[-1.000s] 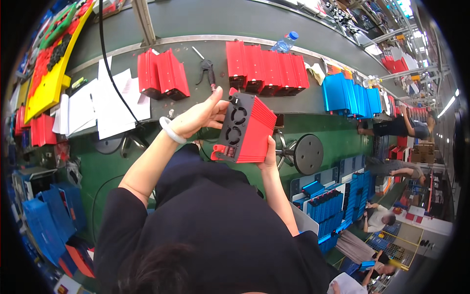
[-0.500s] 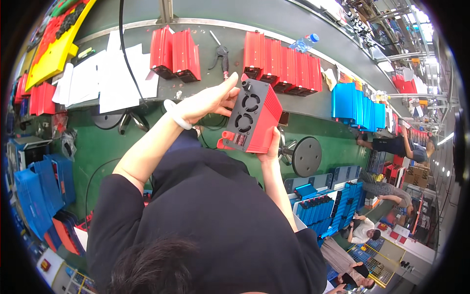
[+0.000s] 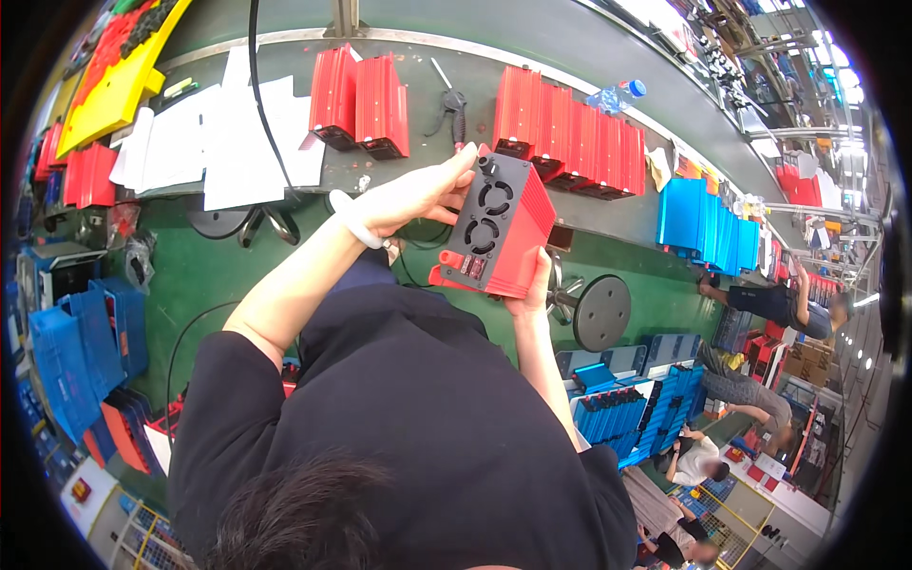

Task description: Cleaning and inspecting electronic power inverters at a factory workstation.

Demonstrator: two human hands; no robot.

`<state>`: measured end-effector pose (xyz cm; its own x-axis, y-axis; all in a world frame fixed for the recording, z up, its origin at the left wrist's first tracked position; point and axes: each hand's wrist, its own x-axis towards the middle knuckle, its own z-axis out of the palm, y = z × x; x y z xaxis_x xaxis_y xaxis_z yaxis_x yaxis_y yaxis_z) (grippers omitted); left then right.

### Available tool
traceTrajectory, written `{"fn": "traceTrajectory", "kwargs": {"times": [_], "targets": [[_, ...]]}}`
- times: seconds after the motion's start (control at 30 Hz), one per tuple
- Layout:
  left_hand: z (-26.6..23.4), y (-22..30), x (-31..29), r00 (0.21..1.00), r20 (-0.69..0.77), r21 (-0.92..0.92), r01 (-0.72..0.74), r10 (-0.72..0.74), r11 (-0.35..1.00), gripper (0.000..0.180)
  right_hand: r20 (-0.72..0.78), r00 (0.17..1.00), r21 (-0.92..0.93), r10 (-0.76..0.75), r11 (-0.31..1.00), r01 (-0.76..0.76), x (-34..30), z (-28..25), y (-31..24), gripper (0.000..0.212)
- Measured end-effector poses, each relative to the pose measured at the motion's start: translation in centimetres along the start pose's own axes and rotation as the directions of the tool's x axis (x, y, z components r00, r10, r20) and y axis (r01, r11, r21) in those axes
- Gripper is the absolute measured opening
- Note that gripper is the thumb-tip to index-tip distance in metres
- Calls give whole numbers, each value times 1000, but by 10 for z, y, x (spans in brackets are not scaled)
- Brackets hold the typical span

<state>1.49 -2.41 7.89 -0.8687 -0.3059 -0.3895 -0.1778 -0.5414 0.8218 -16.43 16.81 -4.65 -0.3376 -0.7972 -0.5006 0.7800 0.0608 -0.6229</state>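
Observation:
I hold a red metal box with a black end panel carrying two round fans, raised in front of my chest. My left hand, a white bracelet at its wrist, grips the box's upper left edge with fingers spread over the black panel. My right hand supports the box from underneath at its lower right corner. The box is tilted, fan panel facing me.
On the workbench stand two red boxes, a row of several red boxes, blue boxes, white paper sheets and a screwdriver. A round black stool stands on the green floor. Blue crates lie left; people sit at right.
The view has shifted so the bench sits higher and the box nearer the centre. My hands keep hold of the red box, which is turned slightly.

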Motion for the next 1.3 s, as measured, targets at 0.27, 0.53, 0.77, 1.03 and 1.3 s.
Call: {"fn": "traceTrajectory", "kwargs": {"times": [0.27, 0.53, 0.77, 1.03, 1.3], "targets": [[-8, 17, 1, 1000, 13, 35, 18, -18, 999, 77, 23, 1000, 25, 17, 1000, -17, 12, -1, 3, 66], [-20, 10, 6, 990, 80, 48, -117, 113, 992, 57, 106, 993, 152, 53, 986, -69, 15, 0, 14, 66], [-13, 3, 4, 991, 45, 262, -131, 123, 956, 53, 134, 991, 112, -29, 994, 14, 10, 6, 15, 71], [-2, -43, -8, 874, -72, -223, -484, 481, 846, 112, 166, 974, 228, -151, 967, 111, 7, 17, 19, 73], [19, -48, -22, 661, -308, 289, -620, 684, 729, 90, 297, 947, 157, -119, 985, 75, -3, 27, 14, 81]]}}
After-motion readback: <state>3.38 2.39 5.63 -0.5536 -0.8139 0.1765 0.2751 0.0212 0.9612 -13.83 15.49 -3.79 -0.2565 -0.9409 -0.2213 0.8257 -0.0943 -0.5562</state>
